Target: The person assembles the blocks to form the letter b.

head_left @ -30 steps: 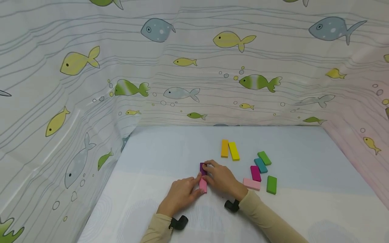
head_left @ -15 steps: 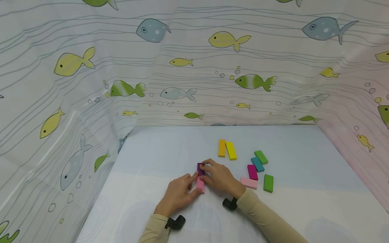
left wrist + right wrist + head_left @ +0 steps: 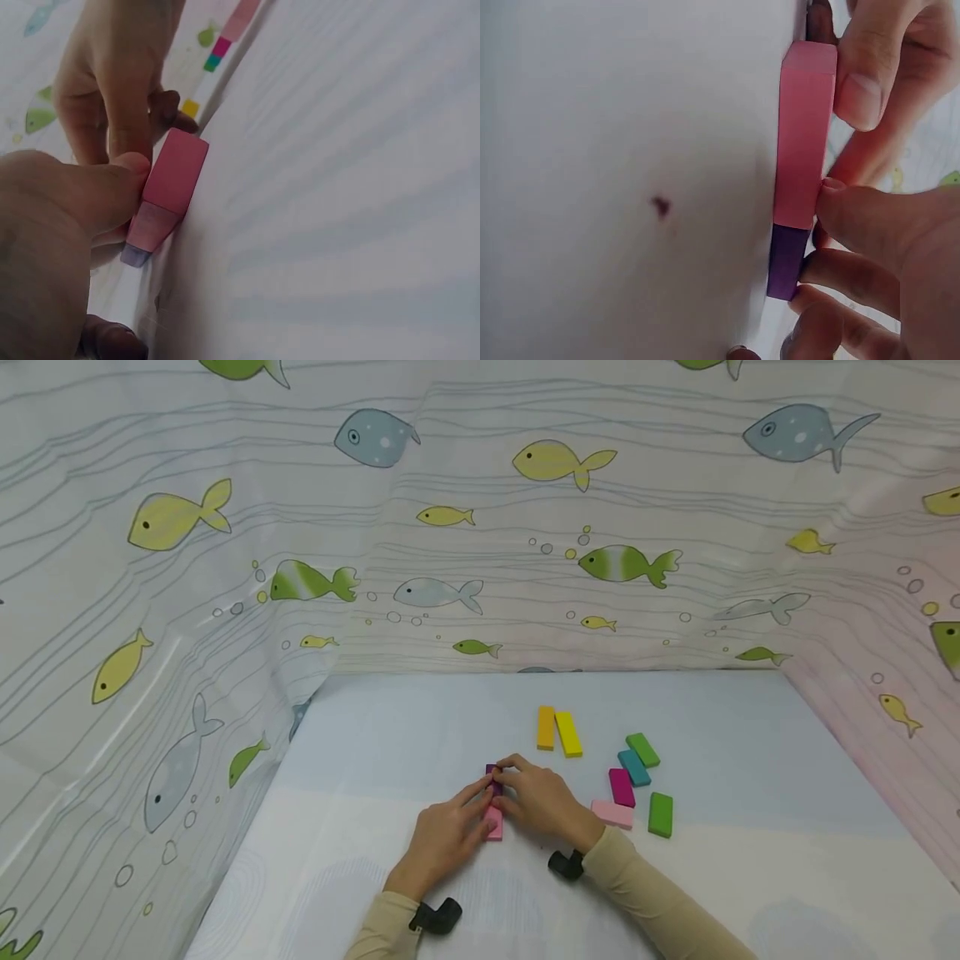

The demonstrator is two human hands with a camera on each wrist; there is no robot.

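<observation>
Pink and purple are the colours of two flat rectangular blocks laid end to end on the pale table [image 3: 390, 735]: the pink block [image 3: 493, 824] nearer the person, the purple block [image 3: 494, 779] beyond it, their ends butted together. A single line is formed, its long axis running away from the person toward the fish-print curtain [image 3: 450, 527]. The pink block is pinched by the left hand [image 3: 444, 837] at its side, thumb pressed against it. The blocks' opposite side is held by the curled fingers of the right hand [image 3: 542, 802].
</observation>
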